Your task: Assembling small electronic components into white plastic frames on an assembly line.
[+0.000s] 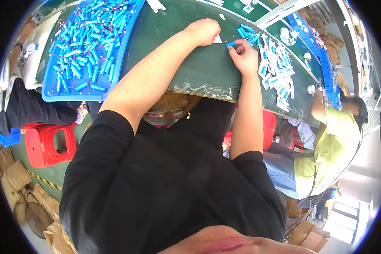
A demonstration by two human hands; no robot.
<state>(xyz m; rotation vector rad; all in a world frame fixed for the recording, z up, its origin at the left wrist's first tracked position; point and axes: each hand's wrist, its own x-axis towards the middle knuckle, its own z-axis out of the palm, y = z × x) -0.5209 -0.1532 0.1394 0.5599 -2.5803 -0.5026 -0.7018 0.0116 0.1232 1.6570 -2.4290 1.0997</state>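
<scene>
My left hand (204, 31) is closed at the far side of the green table, its fingers curled in. A small white piece (218, 40) pokes out beneath those fingers; its kind is hard to make out. Close by on the right, my right hand (244, 56) pinches a blue cylindrical battery (230, 44) between thumb and fingers. Just beyond that hand lies a small heap of blue batteries (247, 34). Flat white pieces with blue parts (276, 72) are piled to its right.
A blue tray (117, 76) full of wired blue batteries stands at the left of the green tabletop (165, 21). A scrap of white (222, 17) lies past my hands. At right sits a person in a yellow-green shirt (330, 144). A red stool (40, 146) stands at lower left.
</scene>
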